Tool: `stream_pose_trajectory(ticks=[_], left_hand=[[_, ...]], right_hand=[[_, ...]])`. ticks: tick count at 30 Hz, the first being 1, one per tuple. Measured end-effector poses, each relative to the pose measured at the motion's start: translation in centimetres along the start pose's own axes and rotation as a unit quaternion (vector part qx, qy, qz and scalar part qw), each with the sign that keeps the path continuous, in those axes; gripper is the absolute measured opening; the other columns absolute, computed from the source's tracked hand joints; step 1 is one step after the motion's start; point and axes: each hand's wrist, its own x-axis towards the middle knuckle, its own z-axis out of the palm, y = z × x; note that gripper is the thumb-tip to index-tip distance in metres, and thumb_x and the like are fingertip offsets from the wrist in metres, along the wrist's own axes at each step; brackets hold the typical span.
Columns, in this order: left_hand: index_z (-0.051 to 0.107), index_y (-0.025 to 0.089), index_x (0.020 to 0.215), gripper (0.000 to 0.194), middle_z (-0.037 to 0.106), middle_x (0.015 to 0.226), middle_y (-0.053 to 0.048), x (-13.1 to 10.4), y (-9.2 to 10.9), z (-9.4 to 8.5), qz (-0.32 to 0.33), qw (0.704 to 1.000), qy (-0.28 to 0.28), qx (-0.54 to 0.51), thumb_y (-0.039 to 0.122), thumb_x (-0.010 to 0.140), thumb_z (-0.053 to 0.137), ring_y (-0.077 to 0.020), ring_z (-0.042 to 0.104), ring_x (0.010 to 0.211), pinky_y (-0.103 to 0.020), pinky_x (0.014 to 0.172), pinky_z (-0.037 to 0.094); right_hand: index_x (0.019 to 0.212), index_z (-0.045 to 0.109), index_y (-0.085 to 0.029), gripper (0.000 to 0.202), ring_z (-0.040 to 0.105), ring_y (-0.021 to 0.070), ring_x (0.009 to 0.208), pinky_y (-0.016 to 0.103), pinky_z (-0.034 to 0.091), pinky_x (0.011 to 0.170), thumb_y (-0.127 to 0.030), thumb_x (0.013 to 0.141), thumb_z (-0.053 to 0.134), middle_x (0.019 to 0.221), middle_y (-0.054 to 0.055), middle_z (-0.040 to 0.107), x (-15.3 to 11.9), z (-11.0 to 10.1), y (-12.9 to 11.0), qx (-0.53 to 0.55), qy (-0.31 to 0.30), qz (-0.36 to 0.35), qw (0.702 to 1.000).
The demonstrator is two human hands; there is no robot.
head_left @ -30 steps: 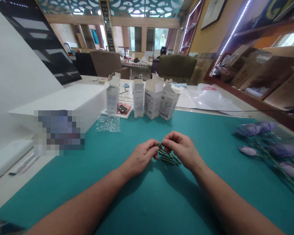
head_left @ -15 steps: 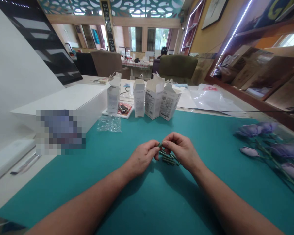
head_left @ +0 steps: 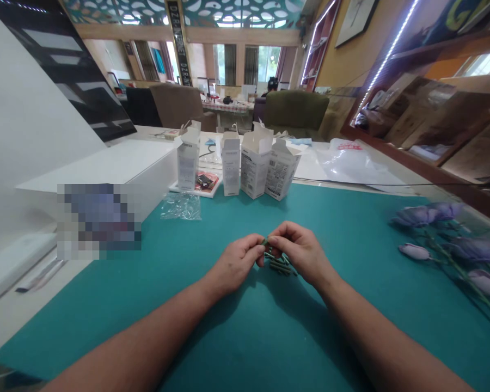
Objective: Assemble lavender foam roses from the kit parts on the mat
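Note:
Between the fingertips of both hands is a short green stick-like piece (head_left: 265, 242), mostly covered by the fingers. My left hand (head_left: 240, 262) pinches its left end between thumb and forefinger. At the other end, my right hand (head_left: 299, 247) is closed in a pinch, its thumb and forefinger meeting close to the left fingertips. Several more short green stick pieces (head_left: 280, 267) lie in a loose pile on the teal mat (head_left: 245, 332), just below and partly behind the right hand. What kind of sticks they are I cannot make out.
Several opened white cartons (head_left: 255, 166) stand along the mat's far edge. Left of them are a crumpled clear plastic bag (head_left: 181, 207) and a white box (head_left: 102, 163). Purple flowers on stems (head_left: 416, 216) lie at the right. A plastic sheet (head_left: 351, 163) rests behind the mat.
Both hands keep nearly the same pose, still pinching the green piece. The whole view has shifted very slightly.

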Motion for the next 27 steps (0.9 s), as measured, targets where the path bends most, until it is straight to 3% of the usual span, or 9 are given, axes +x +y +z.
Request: stream_pose_trajectory(ticks=[4,8,12,15,17,19,23,27], left_hand=[[0.054,0.018,0.073,0.024,0.053,0.063,0.001,0.1,-0.1,0.0,-0.005,1.000,-0.005,0.003,0.029,0.089,0.040,-0.0125,0.046,0.059,-0.024,0.057,0.038],[0.053,0.018,0.075,0.023,0.057,0.068,0.000,0.3,-0.3,-0.1,0.001,1.000,-0.009,-0.013,0.029,0.089,0.040,-0.0111,0.046,0.057,-0.024,0.057,0.039],[0.056,0.017,0.094,0.020,0.057,0.066,0.002,0.7,-0.5,-0.3,-0.021,0.999,-0.004,-0.043,0.029,0.089,0.041,-0.0101,0.042,0.052,-0.023,0.052,0.036],[0.054,0.016,0.111,0.029,0.055,0.064,0.003,0.7,-0.5,-0.6,-0.040,0.997,-0.014,-0.070,0.028,0.088,0.041,-0.0095,0.042,0.050,-0.024,0.052,0.036],[0.054,0.015,0.112,0.029,0.055,0.064,0.003,0.7,-0.5,-0.7,-0.055,0.994,-0.017,-0.092,0.027,0.088,0.042,-0.0089,0.044,0.050,-0.023,0.053,0.037],[0.053,0.015,0.110,0.028,0.056,0.065,0.003,0.8,-0.6,-0.7,-0.071,0.990,-0.014,-0.118,0.028,0.087,0.043,-0.0091,0.049,0.052,-0.023,0.054,0.038],[0.053,0.015,0.106,0.025,0.060,0.069,0.000,0.9,-0.9,-0.7,-0.083,0.983,-0.010,-0.162,0.029,0.086,0.047,-0.0108,0.056,0.059,-0.023,0.054,0.041],[0.054,0.014,0.104,0.023,0.061,0.074,-0.001,1.0,-1.2,-0.5,-0.087,0.981,-0.009,-0.171,0.027,0.085,0.048,-0.0105,0.057,0.062,-0.022,0.055,0.044]], right_hand=[[0.063,0.059,-0.019,0.024,0.052,0.0102,0.048,0.023,0.042,0.047,-0.040,0.067,0.071,0.052,-0.003,0.060,0.2,-0.2,-0.2,0.006,-0.015,0.014,1.000],[0.072,0.066,-0.018,0.029,0.058,0.0119,0.055,0.025,0.047,0.053,-0.045,0.064,0.073,0.063,0.000,0.066,0.7,-2.1,-0.8,0.006,-0.057,0.058,0.997],[0.082,0.070,-0.019,0.024,0.057,0.0129,0.057,0.026,0.045,0.054,-0.041,0.075,0.062,0.067,0.001,0.066,1.6,-4.9,-0.4,-0.140,-0.005,0.053,0.989],[0.081,0.072,-0.020,0.018,0.060,0.0170,0.069,0.027,0.043,0.062,-0.027,0.079,0.056,0.075,0.004,0.069,2.2,-6.2,0.7,-0.371,0.000,0.033,0.928],[0.084,0.073,-0.021,0.021,0.062,0.0196,0.082,0.027,0.041,0.066,-0.022,0.081,0.053,0.091,0.006,0.072,2.4,-6.4,1.3,-0.500,-0.028,0.028,0.865],[0.087,0.074,-0.023,0.023,0.062,0.0198,0.082,0.026,0.039,0.063,-0.022,0.081,0.052,0.092,0.006,0.072,2.4,-6.3,1.6,-0.572,-0.062,0.052,0.816],[0.080,0.075,-0.021,0.021,0.061,0.0188,0.065,0.027,0.032,0.052,-0.029,0.078,0.056,0.072,0.007,0.071,2.1,-5.9,1.3,-0.595,-0.088,0.103,0.792],[0.079,0.076,-0.021,0.019,0.062,0.0204,0.068,0.027,0.031,0.051,-0.031,0.072,0.060,0.076,0.009,0.072,1.9,-5.4,0.9,-0.603,-0.095,0.137,0.780]])
